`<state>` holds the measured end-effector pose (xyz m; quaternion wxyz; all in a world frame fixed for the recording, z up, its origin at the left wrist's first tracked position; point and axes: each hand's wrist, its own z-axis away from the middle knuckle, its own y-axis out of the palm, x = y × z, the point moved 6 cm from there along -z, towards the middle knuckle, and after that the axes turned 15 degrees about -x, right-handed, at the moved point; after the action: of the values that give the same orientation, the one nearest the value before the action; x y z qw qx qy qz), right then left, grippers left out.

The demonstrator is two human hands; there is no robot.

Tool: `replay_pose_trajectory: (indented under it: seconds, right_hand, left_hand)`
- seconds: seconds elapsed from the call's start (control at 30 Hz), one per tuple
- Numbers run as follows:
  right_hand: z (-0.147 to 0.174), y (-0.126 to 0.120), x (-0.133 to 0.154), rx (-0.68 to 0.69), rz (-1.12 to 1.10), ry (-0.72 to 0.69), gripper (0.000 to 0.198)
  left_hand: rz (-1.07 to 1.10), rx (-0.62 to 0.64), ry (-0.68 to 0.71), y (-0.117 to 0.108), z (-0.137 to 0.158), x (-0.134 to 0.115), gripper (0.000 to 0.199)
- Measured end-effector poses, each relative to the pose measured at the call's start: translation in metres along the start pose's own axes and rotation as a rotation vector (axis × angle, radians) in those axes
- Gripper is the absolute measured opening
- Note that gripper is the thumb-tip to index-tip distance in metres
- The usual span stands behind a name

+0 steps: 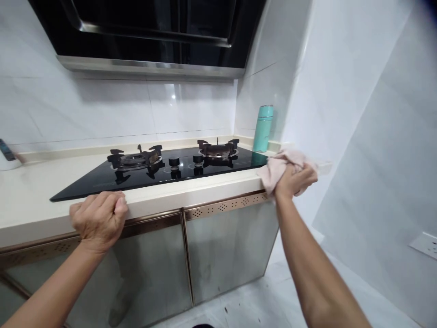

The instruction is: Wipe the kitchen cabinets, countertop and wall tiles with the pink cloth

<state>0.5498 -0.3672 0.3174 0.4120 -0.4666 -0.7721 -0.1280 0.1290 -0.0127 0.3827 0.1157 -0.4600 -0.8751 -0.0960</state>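
Two hands recorded. Right hand [295, 179]: closed around a pink cloth [280, 166], pressed on the countertop [30, 191] right of the gas hob [164, 166]. Left hand [99, 218]: fisted, empty, rested on the counter edge before the hob. Teal flask [263, 128] behind the cloth.

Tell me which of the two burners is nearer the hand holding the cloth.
The right burner, beside the teal flask. It sits close to the right hand gripping the pink cloth; the left burner lies nearer the left hand.
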Motion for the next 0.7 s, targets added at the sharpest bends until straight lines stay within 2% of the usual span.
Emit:
replay_pose_trajectory:
  seconds: [0.07, 0.13, 0.2, 0.3, 0.4, 0.47, 0.53, 0.57, 0.63, 0.7]
  right_hand:
    - [0.053, -0.015, 0.031, -0.046, -0.117, -0.026, 0.057]
    - [0.11, -0.042, 0.071, -0.194, -0.375, -0.097, 0.047]
    - [0.168, -0.068, 0.116, -0.241, -0.579, -0.236, 0.04]
    - [0.248, -0.095, 0.174, -0.153, -0.79, -0.416, 0.04]
    - [0.313, -0.103, 0.206, 0.018, -0.928, -0.622, 0.037]
    - [0.345, -0.098, 0.207, 0.117, -0.977, -0.847, 0.025]
    - [0.363, -0.088, 0.192, 0.206, -0.988, -1.078, 0.014]
    - [0.364, -0.08, 0.18, 0.244, -0.978, -1.148, 0.012]
    - [0.349, -0.062, 0.151, 0.295, -0.933, -1.158, 0.01]
    - [0.317, -0.044, 0.12, 0.321, -0.849, -1.05, 0.014]
  left_hand:
    - [-0.007, -0.022, 0.013, -0.003, -0.001, -0.002, 0.015]
    - [-0.006, -0.005, 0.006, -0.004, -0.002, -0.002, 0.017]
    - [0.004, 0.018, -0.004, -0.005, -0.001, -0.002, 0.017]
    - [0.025, 0.024, -0.004, -0.007, 0.001, 0.0, 0.017]
    - [0.069, 0.022, 0.015, -0.008, 0.003, 0.001, 0.019]
    - [0.082, 0.021, 0.024, -0.008, 0.003, 0.001, 0.019]
    - [0.075, 0.027, 0.016, -0.009, 0.003, 0.001, 0.016]
    - [0.073, 0.031, 0.009, -0.009, 0.003, 0.001, 0.015]
    - [0.082, 0.038, -0.008, -0.01, 0.002, 0.0, 0.015]
    - [0.093, 0.028, -0.022, -0.011, 0.002, -0.001, 0.016]
